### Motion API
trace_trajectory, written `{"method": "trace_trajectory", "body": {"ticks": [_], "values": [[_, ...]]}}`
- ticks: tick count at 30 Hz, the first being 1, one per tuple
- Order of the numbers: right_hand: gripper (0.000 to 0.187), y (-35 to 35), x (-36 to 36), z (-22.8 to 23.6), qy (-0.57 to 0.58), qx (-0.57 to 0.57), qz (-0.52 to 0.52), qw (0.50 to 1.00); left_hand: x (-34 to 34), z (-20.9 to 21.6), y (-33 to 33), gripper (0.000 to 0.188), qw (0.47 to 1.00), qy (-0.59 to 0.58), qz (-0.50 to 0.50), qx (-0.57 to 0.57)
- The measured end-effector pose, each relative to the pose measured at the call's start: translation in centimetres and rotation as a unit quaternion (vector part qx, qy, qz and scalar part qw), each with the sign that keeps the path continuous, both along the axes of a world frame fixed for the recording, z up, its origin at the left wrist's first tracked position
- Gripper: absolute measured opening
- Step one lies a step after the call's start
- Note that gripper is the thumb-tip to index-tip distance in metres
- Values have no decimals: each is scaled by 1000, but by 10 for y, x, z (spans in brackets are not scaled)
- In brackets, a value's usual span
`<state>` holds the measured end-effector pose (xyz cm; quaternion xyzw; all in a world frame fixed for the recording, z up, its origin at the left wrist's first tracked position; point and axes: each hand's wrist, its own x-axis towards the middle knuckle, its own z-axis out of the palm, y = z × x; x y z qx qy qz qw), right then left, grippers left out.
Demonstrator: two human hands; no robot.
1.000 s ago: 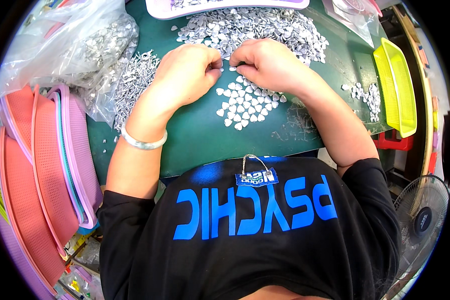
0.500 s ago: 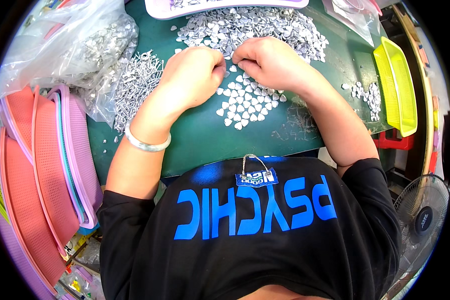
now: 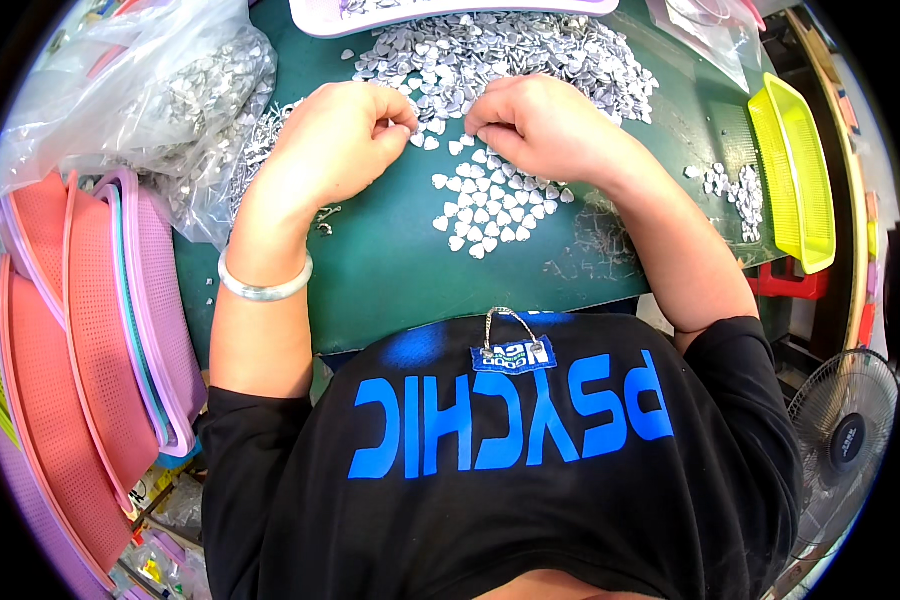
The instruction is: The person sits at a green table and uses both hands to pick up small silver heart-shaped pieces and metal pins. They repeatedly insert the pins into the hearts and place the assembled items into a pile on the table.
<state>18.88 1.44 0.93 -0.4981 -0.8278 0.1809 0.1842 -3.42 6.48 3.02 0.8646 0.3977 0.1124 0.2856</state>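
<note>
My left hand (image 3: 342, 138) is closed in a pinch over the table, left of a large heap of small silver heart-shaped pieces (image 3: 520, 60). A few loose hearts lie right beside its fingertips; what sits between them is hidden. Across a small gap, my right hand (image 3: 540, 122) is also pinched, at the near edge of the heap, and I cannot make out what it holds. Below it, a group of hearts (image 3: 495, 207) lies spread out in a single layer. Under and behind my left hand is a pile of small metal screw-like pieces (image 3: 253, 150), partly covered.
A clear plastic bag (image 3: 205, 95) of metal pieces slumps at the left of the green table (image 3: 390, 290). Stacked pink and purple baskets (image 3: 95, 330) stand below it. At the right are a small heart pile (image 3: 745, 200), a yellow-green basket (image 3: 792, 170) and a fan (image 3: 848, 440).
My left hand has moved left, away from my right hand and partly over the screw-like pile. Several hearts near the heap now show in the gap. My right hand has barely moved.
</note>
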Motion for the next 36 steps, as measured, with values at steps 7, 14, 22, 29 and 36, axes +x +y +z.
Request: {"method": "trace_trajectory", "body": {"ticks": [7, 14, 22, 29, 36], "values": [[13, -2, -14, -3, 18, 20, 25, 999, 3, 0, -1, 19, 999, 25, -35, 24], [10, -3, -15, 1, 23, 17, 47, 998, 5, -1, -3, 20, 997, 29, -65, 38], [13, 1, 2, 6, 18, -1, 32, 999, 2, 1, -2, 20, 997, 18, -70, 40], [18, 2, 1, 9, 26, 1, 44, 999, -2, -1, 1, 20, 991, 6, -136, -2], [19, 7, -26, -8, -32, 94, 16, 995, -13, 7, 4, 18, 998, 32, -24, 53]]}}
